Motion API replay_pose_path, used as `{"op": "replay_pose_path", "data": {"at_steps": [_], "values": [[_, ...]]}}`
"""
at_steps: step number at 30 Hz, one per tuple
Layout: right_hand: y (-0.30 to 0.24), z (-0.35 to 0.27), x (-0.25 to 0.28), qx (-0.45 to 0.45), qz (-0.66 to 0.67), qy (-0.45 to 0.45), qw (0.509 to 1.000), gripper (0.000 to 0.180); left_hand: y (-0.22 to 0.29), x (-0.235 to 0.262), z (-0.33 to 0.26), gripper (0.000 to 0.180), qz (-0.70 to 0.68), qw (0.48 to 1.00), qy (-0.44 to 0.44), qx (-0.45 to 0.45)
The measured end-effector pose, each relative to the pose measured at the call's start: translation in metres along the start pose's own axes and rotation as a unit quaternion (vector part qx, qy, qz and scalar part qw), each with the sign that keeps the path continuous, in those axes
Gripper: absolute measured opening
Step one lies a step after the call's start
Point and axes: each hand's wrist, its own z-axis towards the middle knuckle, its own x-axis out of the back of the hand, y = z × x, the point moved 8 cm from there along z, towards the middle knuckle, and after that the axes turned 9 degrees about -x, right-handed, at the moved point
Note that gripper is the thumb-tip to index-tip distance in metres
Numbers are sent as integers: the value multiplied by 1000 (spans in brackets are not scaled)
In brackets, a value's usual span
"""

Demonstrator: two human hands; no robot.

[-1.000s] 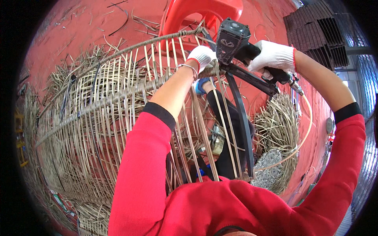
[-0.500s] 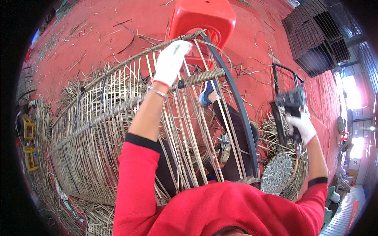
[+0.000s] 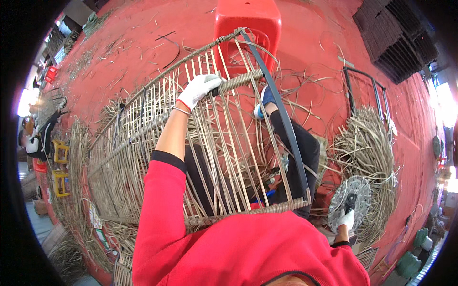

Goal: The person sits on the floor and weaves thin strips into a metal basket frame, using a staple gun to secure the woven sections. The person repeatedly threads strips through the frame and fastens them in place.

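Note:
My left hand, in a white glove, has its fingers wrapped round the thick bound crossbar of a woven frame. The frame has a dark metal edge bar and pale rattan-like strips strung across it; it lies tilted over my legs. Low on the right, my right hand, also gloved, is closed on a black staple gun. Only a small part of that tool shows, over a round grey mottled disc; I cannot tell whether it rests on the disc.
A red plastic stool stands beyond the frame. Bundled strips lie at the right near a dark metal frame. Stacked brown woven panels stand at the far right. Loose strips litter the red floor, and yellow racks stand at left.
My right hand has come down and nearer with the staple gun, from raised in the air to the round disc. My left hand has moved from above the frame onto its crossbar.

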Motion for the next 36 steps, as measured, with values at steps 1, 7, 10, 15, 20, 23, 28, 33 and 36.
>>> {"op": "replay_pose_path", "data": {"at_steps": [1,7,10,15,20,23,28,33,36], "values": [[1,-6,-12,-20,-3,5,1000,62,0,-4,-4,31,-6,1000,-13,11],[-13,-13,-48,-9,-21,31,999,83,-2,-16,-7,38,123,991,-46,20],[-12,-18,-35,8,-33,23,999,89,-2,-11,1,39,359,930,-78,-29],[-73,-46,59,125,26,149,981,65,-34,-9,9,38,437,894,-101,9],[-208,-110,109,409,230,76,880,50,-3,-3,-3,34,521,845,85,-80],[-254,-134,84,454,268,-33,849,50,31,-4,-42,31,327,910,214,-138],[-263,-150,-28,404,294,-327,802,37,50,-52,-123,33,347,897,236,-141],[-235,-126,-128,394,156,-333,842,35,-2,-95,-166,36,225,942,244,-56],[-236,-83,-154,319,194,-289,881,33,-11,-99,-170,36,250,937,240,-45]]}}
